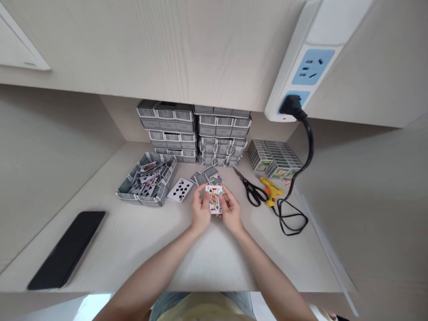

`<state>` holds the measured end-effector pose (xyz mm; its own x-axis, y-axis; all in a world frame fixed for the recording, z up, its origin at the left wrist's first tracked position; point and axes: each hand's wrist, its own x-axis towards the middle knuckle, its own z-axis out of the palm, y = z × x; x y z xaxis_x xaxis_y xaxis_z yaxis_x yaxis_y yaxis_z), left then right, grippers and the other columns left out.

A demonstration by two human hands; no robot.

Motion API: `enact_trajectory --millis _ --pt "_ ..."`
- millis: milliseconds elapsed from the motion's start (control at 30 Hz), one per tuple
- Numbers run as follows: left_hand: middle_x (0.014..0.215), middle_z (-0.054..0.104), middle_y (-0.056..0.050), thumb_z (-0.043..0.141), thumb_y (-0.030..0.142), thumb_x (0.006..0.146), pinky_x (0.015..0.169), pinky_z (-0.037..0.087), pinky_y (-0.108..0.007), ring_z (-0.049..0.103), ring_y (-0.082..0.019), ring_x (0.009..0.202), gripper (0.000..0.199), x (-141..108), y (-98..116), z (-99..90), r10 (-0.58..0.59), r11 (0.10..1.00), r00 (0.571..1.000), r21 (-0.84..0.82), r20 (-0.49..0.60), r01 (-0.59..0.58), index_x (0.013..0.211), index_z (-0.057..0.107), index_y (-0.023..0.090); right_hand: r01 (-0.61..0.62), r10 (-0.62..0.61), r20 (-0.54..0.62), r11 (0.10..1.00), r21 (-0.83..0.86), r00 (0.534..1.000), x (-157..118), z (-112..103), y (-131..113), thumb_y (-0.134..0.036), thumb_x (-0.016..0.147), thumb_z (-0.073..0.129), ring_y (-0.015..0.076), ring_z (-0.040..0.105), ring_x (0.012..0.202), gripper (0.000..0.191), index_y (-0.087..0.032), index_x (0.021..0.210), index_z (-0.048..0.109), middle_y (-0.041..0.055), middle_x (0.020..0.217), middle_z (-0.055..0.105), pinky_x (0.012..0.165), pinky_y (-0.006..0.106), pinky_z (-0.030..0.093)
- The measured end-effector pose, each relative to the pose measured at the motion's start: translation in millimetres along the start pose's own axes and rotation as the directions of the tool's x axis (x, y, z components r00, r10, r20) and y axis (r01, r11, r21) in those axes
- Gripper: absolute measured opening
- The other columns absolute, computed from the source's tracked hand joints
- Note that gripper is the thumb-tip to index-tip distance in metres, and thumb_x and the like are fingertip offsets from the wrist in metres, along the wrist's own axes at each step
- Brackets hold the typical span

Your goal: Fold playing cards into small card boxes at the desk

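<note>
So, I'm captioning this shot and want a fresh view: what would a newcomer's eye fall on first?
Probably the colourful playing card, held between the left hand and right hand near the middle of the view. Next, likely the stacked grey boxes rising behind the hands. The bright yellow glue gun also stands out, to the right near the black scissors.

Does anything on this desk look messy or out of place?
Slightly: grey-backed cards lie askew just beyond the held jack, and the cards in the open tray are jumbled. Both look untidy against the neat stacks behind. Nothing appears clearly spilled or damaged.
</note>
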<state>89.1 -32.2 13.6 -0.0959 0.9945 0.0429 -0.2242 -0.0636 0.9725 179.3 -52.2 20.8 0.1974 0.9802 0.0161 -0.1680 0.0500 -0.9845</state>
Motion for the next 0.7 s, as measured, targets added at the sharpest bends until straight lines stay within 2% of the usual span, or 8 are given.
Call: enact_trajectory --millis 100,267,500,700 --pt "0.076 0.062 -0.002 0.052 0.038 0.077 0.049 0.047 -0.022 0.059 -0.012 0.056 0.040 -1.0 1.3 0.7 -0.011 0.999 1.000 -0.052 -0.018 0.010 0.111 0.043 0.019 0.030 -0.029 -0.026 0.999 0.037 0.999 -1.2 3.3 -0.4 -0.039 0.076 0.054 0.0077 0.041 0.041 0.050 -0.022 0.122 0.043 -0.0057 0.058 0.046 0.034 0.019 0.040" --pt "0.070 0.061 -0.001 0.053 0.037 0.076 0.046 0.046 -0.022 0.057 -0.012 0.052 0.039 -1.3 0.9 1.1 -0.034 0.995 0.999 -0.095 -0.039 0.030 0.109 0.043 0.018 0.038 -0.035 -0.034 0.997 0.071 0.999 -0.8 5.9 1.5 -0.039 0.076 0.055 0.0087 0.045 0.043 0.044 -0.021 0.115 0.045 -0.0038 0.061 0.050 0.035 0.019 0.040" --pt "0.068 0.060 0.000 0.051 0.039 0.076 0.043 0.044 -0.019 0.053 -0.009 0.047 0.042 -2.8 -2.8 3.0 -0.053 0.997 0.998 -0.060 -0.031 0.051 0.113 0.045 0.018 0.003 0.002 -0.073 0.998 0.063 0.997 1.0 1.9 2.8 -0.042 0.073 0.057 0.0083 0.045 0.042 0.047 -0.018 0.113 0.049 -0.0024 0.062 0.054 0.035 0.020 0.040" --pt "0.060 0.057 0.001 0.050 0.043 0.077 0.040 0.040 -0.018 0.046 -0.008 0.043 0.049 -3.8 -2.5 3.3 -0.015 1.000 0.997 0.018 -0.072 0.017 0.118 0.048 0.017 -0.008 0.012 -0.075 0.999 0.051 0.997 2.6 -0.2 4.0 -0.041 0.073 0.057 0.0079 0.044 0.042 0.052 -0.017 0.119 0.051 0.0008 0.070 0.061 0.037 0.021 0.041"
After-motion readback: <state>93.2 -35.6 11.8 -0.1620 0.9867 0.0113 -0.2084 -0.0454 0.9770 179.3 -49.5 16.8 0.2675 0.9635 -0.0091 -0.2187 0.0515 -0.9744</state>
